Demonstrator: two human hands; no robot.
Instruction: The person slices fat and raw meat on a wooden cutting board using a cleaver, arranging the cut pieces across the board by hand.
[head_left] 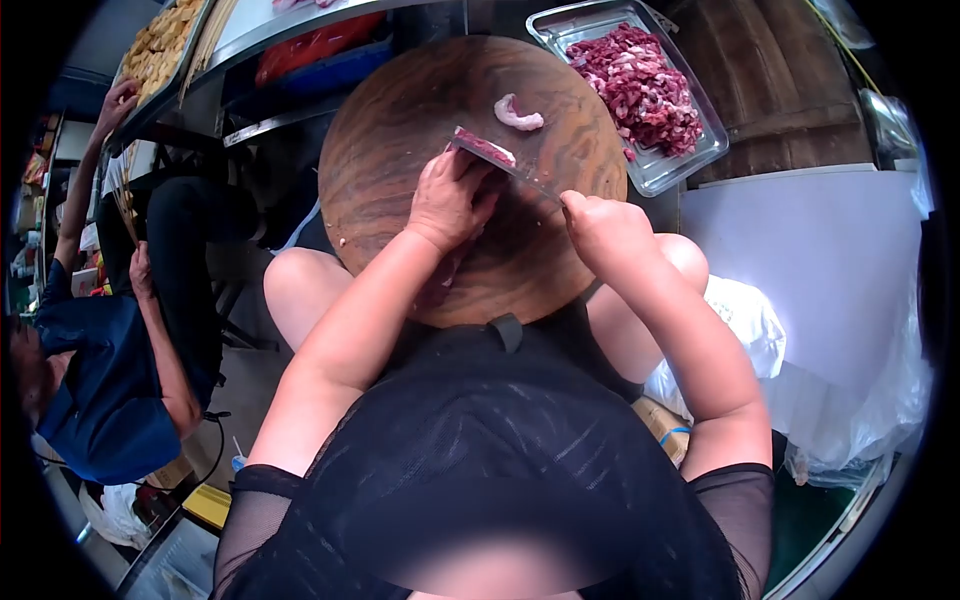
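Note:
A round wooden chopping board (385, 130) stands between my knees. My right hand (608, 228) is closed round the handle of a knife (537, 184), whose blade reaches left across the board, seen nearly edge-on. Just behind the blade, my left hand (448, 203) presses down on a piece of raw meat (440, 283); its fingertips are partly hidden. The meat extends from under that hand towards the board's near edge. Along the far side of the blade lies a cut strip of red and white meat (484, 146). A curved pale piece of fat (519, 113) rests farther back.
At the board's far right is a clear tray (655, 178) heaped with chopped red meat (637, 85). On the left, another person (110, 390) holds thin skewers (125, 200) and reaches to a tray of yellowish pieces (160, 45). A white plastic bag (745, 325) lies at right.

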